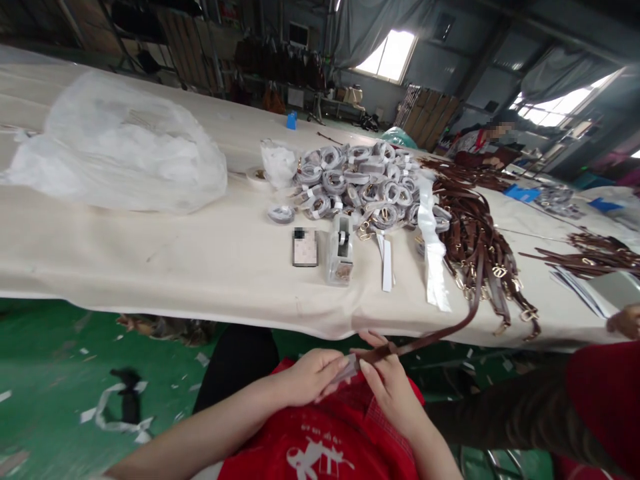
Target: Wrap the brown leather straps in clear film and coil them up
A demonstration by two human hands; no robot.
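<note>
brown strap (425, 340) | end pinched by left hand (313, 375) and right hand (393, 387) | strap pile (475, 240) at 1 o'clock | tape dispenser (341, 250) at 12

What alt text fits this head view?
Both hands, left and right, pinch the end of a brown strap trailing off a cloth-covered table. On it lie wrapped strap coils, loose brown straps, a tape dispenser and a plastic bag.

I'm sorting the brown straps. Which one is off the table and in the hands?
The strap hanging over the table edge: its end is pinched by the left hand and right hand. The other straps lie heaped on the table.
</note>
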